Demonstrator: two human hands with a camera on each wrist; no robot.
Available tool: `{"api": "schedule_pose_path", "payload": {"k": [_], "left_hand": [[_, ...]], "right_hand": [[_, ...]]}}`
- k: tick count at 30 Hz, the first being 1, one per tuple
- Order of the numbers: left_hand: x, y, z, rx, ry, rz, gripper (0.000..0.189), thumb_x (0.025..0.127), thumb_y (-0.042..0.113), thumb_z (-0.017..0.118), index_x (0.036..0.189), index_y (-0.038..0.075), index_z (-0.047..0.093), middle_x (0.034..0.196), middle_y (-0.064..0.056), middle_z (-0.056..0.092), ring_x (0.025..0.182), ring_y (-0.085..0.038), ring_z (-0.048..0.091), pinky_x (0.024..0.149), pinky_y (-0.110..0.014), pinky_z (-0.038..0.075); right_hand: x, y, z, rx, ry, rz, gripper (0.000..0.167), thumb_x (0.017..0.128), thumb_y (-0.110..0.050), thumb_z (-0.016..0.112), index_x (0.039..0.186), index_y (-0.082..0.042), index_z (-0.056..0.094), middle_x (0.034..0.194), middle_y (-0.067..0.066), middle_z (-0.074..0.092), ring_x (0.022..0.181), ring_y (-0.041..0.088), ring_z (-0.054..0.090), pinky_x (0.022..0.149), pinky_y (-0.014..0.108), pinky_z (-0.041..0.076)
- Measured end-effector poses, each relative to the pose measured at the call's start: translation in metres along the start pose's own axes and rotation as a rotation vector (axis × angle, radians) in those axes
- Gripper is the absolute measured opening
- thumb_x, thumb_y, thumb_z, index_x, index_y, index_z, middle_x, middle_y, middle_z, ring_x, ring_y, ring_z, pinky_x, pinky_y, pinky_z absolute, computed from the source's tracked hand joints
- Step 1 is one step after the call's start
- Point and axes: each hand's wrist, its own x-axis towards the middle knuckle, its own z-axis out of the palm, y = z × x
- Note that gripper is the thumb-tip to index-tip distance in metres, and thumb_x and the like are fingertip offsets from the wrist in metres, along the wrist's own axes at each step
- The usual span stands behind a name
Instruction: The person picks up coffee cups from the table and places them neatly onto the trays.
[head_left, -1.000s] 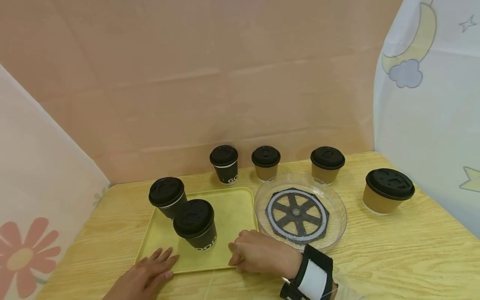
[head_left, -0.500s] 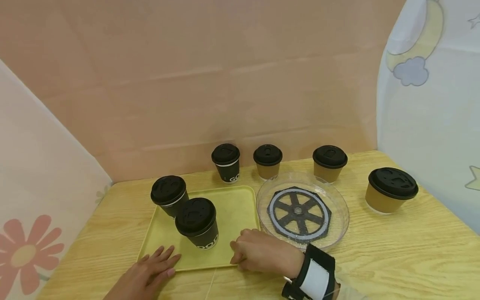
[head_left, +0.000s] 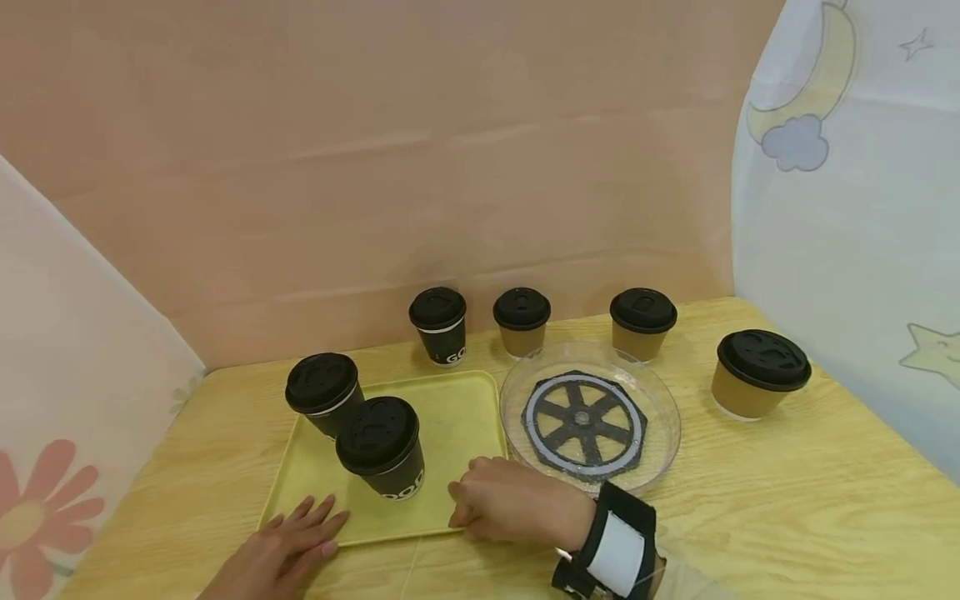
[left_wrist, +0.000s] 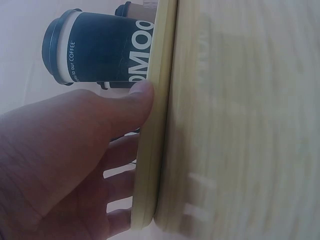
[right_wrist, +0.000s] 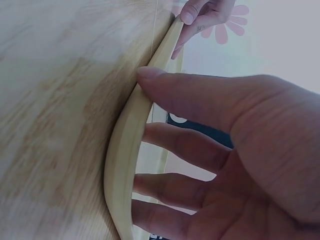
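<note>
A yellow tray (head_left: 457, 417) lies on the wood-grain table. Two lidded black coffee cups stand on its left half: the nearer cup (head_left: 381, 448) and, behind it, the farther cup (head_left: 324, 393). My left hand (head_left: 277, 546) rests at the tray's front left corner, fingers stretched over the floor of the tray and thumb touching the front rim. At the front right corner my right hand (head_left: 517, 504) grips the rim, thumb on the outer side and bent fingers inside. The right wrist view shows this thumb (right_wrist: 170, 90) against the rim.
Right of the tray sits a clear round dish (head_left: 667, 454) with a dark wheel-patterned piece inside. Behind stand a black cup (head_left: 442, 327) and two brown cups (head_left: 522, 321) (head_left: 642, 323). A wider brown cup (head_left: 753, 387) stands far right. Cloth walls enclose the table.
The head view has shifted slightly. Both hands, the tray and the cups keep their places.
</note>
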Motion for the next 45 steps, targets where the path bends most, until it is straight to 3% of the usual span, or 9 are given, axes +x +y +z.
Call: {"api": "schedule_pose_path", "payload": {"k": [13, 20, 24, 28, 32, 38, 45], "left_hand": [[-0.022, -0.011, 0.000, 0.020, -0.020, -0.068, 0.039, 0.098, 0.039, 0.054, 0.130, 0.018, 0.064, 0.137, -0.017, 0.058, 0.124, -0.051, 0.051, 0.087, -0.072, 0.043], [-0.017, 0.001, -0.005, 0.017, 0.041, -0.036, 0.038, 0.099, 0.040, 0.052, 0.130, 0.023, 0.064, 0.139, -0.013, 0.058, 0.128, -0.046, 0.051, 0.092, -0.071, 0.040], [-0.010, 0.010, -0.007, -0.027, 0.021, -0.050, 0.041, 0.098, 0.046, 0.050, 0.131, 0.025, 0.063, 0.141, -0.010, 0.056, 0.132, -0.044, 0.048, 0.097, -0.071, 0.037], [-0.003, 0.017, -0.007, -0.069, 0.002, -0.023, 0.042, 0.099, 0.046, 0.049, 0.132, 0.023, 0.063, 0.141, -0.012, 0.056, 0.132, -0.046, 0.046, 0.097, -0.074, 0.036], [-0.004, 0.019, -0.006, -0.070, 0.009, -0.013, 0.042, 0.099, 0.045, 0.050, 0.130, 0.022, 0.064, 0.140, -0.013, 0.057, 0.131, -0.047, 0.047, 0.095, -0.074, 0.037], [-0.009, 0.018, -0.007, -0.057, 0.025, -0.010, 0.042, 0.099, 0.045, 0.050, 0.131, 0.021, 0.064, 0.139, -0.013, 0.057, 0.130, -0.047, 0.048, 0.097, -0.072, 0.038], [-0.011, 0.022, -0.014, -0.026, 0.017, -0.019, 0.043, 0.099, 0.048, 0.047, 0.131, 0.024, 0.063, 0.141, -0.012, 0.056, 0.131, -0.044, 0.048, 0.101, -0.070, 0.036]], "right_hand": [[0.020, -0.007, 0.003, -0.062, -0.045, -0.047, 0.018, 0.082, -0.024, 0.077, 0.100, -0.027, 0.079, 0.089, -0.017, 0.067, 0.077, -0.003, 0.061, 0.062, 0.003, 0.041], [0.013, -0.003, 0.000, -0.050, -0.036, -0.049, 0.016, 0.083, -0.022, 0.075, 0.098, -0.026, 0.080, 0.086, -0.013, 0.064, 0.073, -0.001, 0.053, 0.061, 0.006, 0.035], [0.005, 0.000, -0.002, -0.028, -0.043, -0.016, 0.016, 0.083, -0.022, 0.075, 0.098, -0.026, 0.080, 0.086, -0.013, 0.063, 0.072, 0.000, 0.049, 0.061, 0.008, 0.034], [-0.002, 0.004, -0.002, 0.012, -0.062, 0.046, 0.018, 0.082, -0.021, 0.076, 0.099, -0.026, 0.079, 0.092, -0.014, 0.065, 0.074, 0.000, 0.048, 0.060, 0.010, 0.036], [-0.003, 0.006, -0.003, 0.055, -0.076, 0.065, 0.017, 0.083, -0.022, 0.076, 0.099, -0.026, 0.079, 0.108, -0.013, 0.069, 0.082, 0.000, 0.052, 0.065, 0.011, 0.041], [0.001, 0.010, -0.008, 0.094, -0.065, 0.045, 0.016, 0.086, -0.021, 0.072, 0.102, -0.021, 0.078, 0.111, -0.007, 0.071, 0.093, 0.000, 0.065, 0.077, 0.012, 0.051], [-0.006, 0.014, -0.017, 0.122, 0.027, 0.146, 0.033, 0.090, -0.026, 0.069, 0.122, -0.019, 0.070, 0.131, 0.002, 0.065, 0.117, 0.018, 0.064, 0.091, 0.033, 0.056]]}}
